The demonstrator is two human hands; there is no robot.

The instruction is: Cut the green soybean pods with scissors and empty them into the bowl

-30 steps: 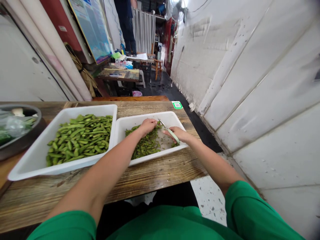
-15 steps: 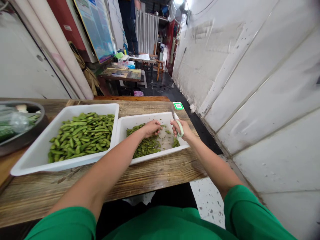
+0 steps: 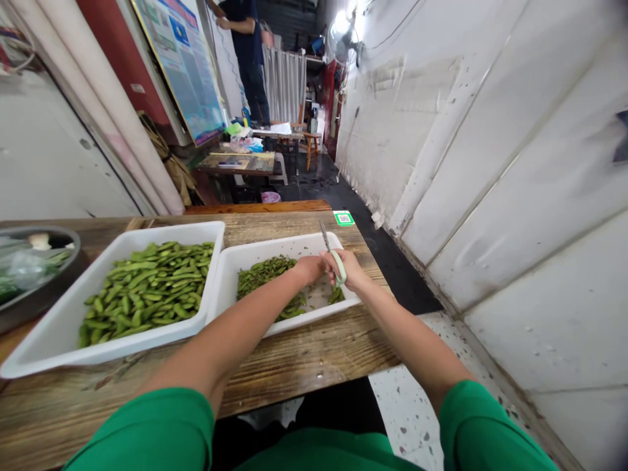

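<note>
In my right hand is a pair of scissors with pale green handles, blades pointing up and away. My left hand meets the right one over the smaller white tray. Its fingers look curled together, partly hidden, and I cannot make out what is in them. Green edamame pods with dark bits lie heaped in that tray's left part, and a few pods rest in its right corner. To the left, a larger white tray holds many green pods.
At the far left stands a dark metal basin with vegetables and a plastic bag. A green code card lies at the wooden table's far right corner. Another person stands behind the low tables at the back.
My left hand has moved right until it meets my right hand, which has shifted slightly left with the scissors. The view has tilted up a little, showing more of the person behind.
</note>
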